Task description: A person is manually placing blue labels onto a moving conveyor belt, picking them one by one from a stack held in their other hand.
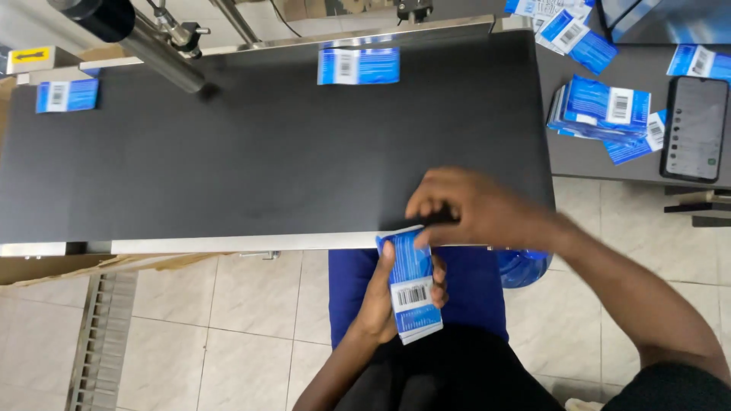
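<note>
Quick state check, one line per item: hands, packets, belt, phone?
Left hand: gripping a stack of blue packets, upright.
Right hand: fingertips on the stack's top.
Belt: two packets lying flat, blurred.
Side packets: piled, loose.
Phone: face up, screen lit.

Light is bright, even and diffuse, seemingly from overhead. The black belt takes a soft sheen with no hard glare; the roller drops a small shadow onto it. Packets on the belt smear with motion blur. The right hand is slightly soft. Straight edges bow a little near the borders.
</note>
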